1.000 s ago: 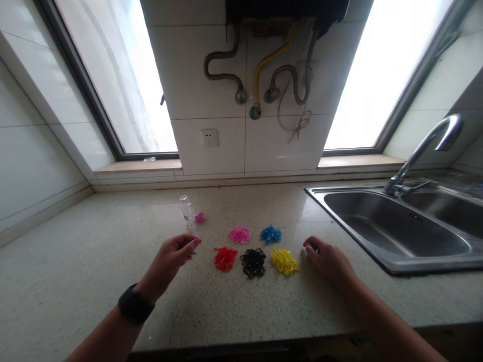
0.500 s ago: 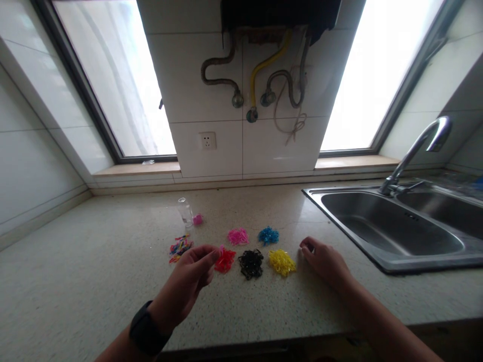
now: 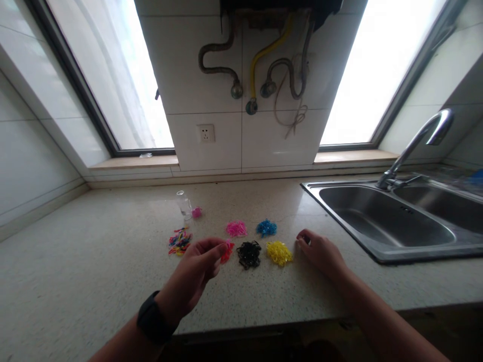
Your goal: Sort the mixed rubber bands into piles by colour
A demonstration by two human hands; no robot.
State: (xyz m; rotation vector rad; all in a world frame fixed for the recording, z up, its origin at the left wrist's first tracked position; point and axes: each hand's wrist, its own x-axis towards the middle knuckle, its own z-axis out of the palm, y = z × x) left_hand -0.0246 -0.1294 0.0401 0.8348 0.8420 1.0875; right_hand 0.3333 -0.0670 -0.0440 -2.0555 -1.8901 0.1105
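My left hand (image 3: 202, 261) is closed in a pinch on a small pink rubber band (image 3: 228, 243), held over the pile of red rubber bands (image 3: 227, 255) and partly hiding it. Left of that hand lies a mixed-colour pile of rubber bands (image 3: 180, 242). Black (image 3: 249, 254) and yellow (image 3: 279, 253) piles are to its right; pink (image 3: 236, 229) and blue (image 3: 266, 228) piles sit behind them. My right hand (image 3: 320, 251) rests on the counter beside the yellow pile, fingers loosely curled, a gap at the thumb, nothing visible in it.
A clear bottle (image 3: 184, 205) stands behind the mixed pile, with a pink cap (image 3: 196, 212) beside it. A steel double sink (image 3: 345, 229) with a faucet (image 3: 415, 146) is on the right. The counter's (image 3: 94, 281) front edge runs below my forearms.
My left hand has moved slightly right with the pink band, covering more of the red pile. The whole view has tipped downward a little. My right hand stays beside the yellow pile.
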